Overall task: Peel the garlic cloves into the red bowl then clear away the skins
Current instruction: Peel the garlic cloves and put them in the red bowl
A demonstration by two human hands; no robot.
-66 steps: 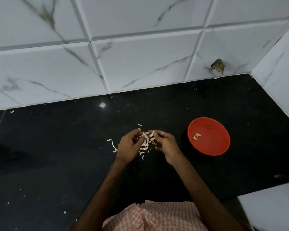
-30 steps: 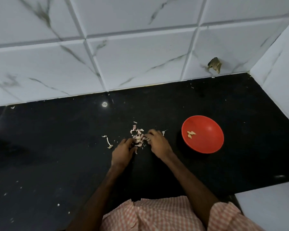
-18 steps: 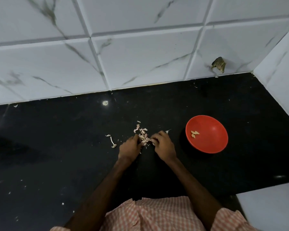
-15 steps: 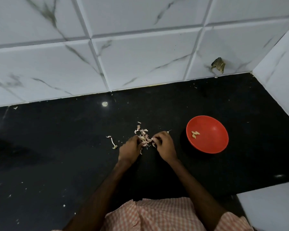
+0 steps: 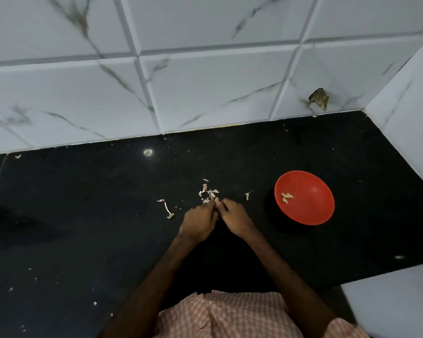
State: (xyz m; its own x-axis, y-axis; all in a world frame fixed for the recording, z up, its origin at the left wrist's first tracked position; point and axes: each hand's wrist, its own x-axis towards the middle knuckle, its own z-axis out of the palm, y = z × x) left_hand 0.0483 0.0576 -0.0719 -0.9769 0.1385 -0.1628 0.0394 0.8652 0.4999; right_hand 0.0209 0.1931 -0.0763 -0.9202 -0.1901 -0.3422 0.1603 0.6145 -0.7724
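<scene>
At the near edge of the view, a pink-and-white checked shirt [image 5: 230, 313] is filling the bottom, and two bare forearms are reaching forward from it over a black desk [image 5: 83, 240]. The desk is looking smooth and faintly glossy, and pale crumbs are dotting it near the person. To the right, a plain white surface [image 5: 388, 306] is cutting across the desk's near corner.

Farther out, the left hand [image 5: 198, 222] and the right hand [image 5: 235, 219] are meeting knuckles up, fingers curled and tips pressing together. Whatever they are pinching is hidden, so it is impossible to tell what either is holding. Just beyond the fingertips, a small heap of papery garlic skins [image 5: 208, 192] is lying on the desk, with a thin curved stalk piece [image 5: 167, 209] to the left and a single skin [image 5: 247, 196] to the right.

Well to the right of the hands, a round, shallow red bowl [image 5: 310, 211] is sitting on the desk, and a few pale peeled cloves [image 5: 286, 198] are lying inside it, left of centre.

At the back, a white wall [image 5: 205, 89] of large marble-veined tiles is rising from the desk, with a dark chipped spot [image 5: 318, 98] low on the right. A side wall [image 5: 405, 132] is closing the corner.
</scene>
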